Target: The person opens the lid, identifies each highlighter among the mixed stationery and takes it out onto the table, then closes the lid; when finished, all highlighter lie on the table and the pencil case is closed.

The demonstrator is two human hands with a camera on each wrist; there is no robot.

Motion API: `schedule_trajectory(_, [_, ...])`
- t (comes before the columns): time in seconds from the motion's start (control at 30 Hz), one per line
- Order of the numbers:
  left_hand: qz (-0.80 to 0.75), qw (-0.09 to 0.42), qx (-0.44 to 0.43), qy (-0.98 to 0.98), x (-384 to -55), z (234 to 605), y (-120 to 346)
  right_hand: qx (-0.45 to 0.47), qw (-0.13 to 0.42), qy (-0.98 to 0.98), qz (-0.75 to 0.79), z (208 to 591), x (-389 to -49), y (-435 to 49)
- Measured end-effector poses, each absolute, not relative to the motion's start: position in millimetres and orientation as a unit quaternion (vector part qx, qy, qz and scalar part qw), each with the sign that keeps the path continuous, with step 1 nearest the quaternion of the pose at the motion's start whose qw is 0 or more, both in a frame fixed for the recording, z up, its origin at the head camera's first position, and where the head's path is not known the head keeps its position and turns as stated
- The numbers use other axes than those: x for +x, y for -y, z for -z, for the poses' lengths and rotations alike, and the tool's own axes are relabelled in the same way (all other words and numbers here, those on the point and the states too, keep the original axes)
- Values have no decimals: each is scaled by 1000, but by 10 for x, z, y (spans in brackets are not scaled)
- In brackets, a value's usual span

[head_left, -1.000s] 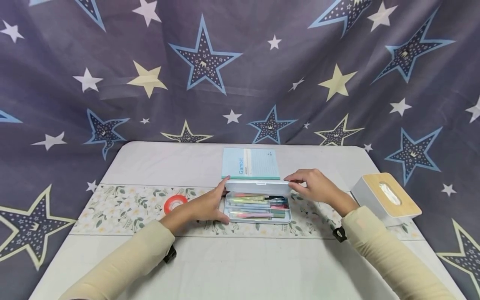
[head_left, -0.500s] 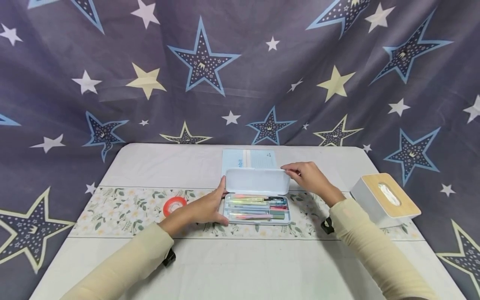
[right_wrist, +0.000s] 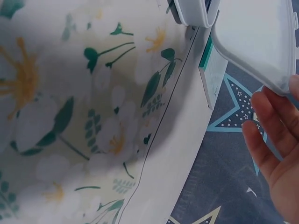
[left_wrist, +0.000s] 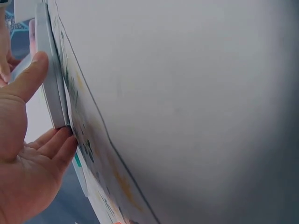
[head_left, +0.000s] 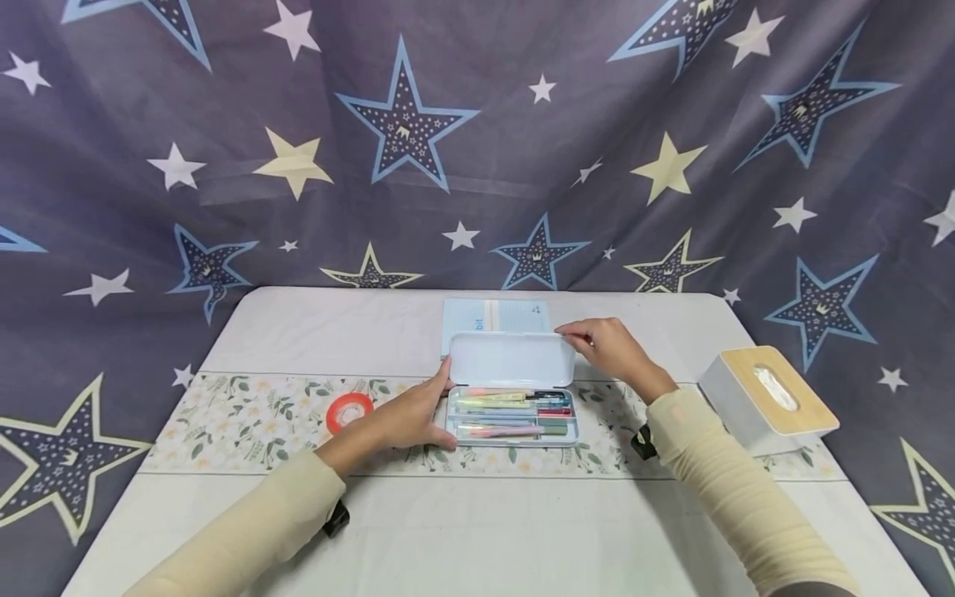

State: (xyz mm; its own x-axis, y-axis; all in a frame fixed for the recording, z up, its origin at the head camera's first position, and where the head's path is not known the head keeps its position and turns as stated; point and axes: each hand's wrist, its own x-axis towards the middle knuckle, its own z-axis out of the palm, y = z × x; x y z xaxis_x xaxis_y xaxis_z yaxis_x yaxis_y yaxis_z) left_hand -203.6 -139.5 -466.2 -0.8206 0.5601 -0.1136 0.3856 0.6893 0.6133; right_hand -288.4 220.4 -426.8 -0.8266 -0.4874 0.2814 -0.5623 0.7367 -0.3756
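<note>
A pale blue pencil case (head_left: 457,440) lies in mid-table in the head view, its lid (head_left: 511,360) raised upright at the back. Pens and markers (head_left: 500,408) fill its two long compartments. At its left end my left hand (head_left: 414,412) holds the case, thumb at the near corner and fingers round the far one; the left wrist view shows the thumb and fingertips on the case's side (left_wrist: 52,91). My right hand (head_left: 613,348) pinches the lid's upper right corner. In the right wrist view, thumb and fingers meet at that corner of the lid (right_wrist: 257,37).
Behind the lid lies a light blue notebook (head_left: 522,313), partly covered. A red roll of tape (head_left: 332,412) sits left, near my left wrist. A tissue box with a wooden top (head_left: 802,398) stands right. A floral runner (head_left: 239,423) crosses the white table; a starry curtain hangs behind.
The lid has swung up and back from a low angle to upright, my right hand rising with it and shifting slightly left. My left hand has stayed at the case's left end.
</note>
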Motion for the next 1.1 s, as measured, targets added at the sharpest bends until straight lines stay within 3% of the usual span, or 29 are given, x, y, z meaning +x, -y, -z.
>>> schedule_trajectory(0.3, [-293,138,267,-908,-2029,4677,1350,278,95,938,-187,4254,-2778,-2266])
schedule_trajectory(0.57, [-285,133,257,-914,-2023,4689,1372,332,123,919,-174,4249,-2531,-2280])
schedule_trajectory(1.1, [-277,127,258,-917,-2026,4668,1380,446,-7,874,-195,4376,-2201,-2022])
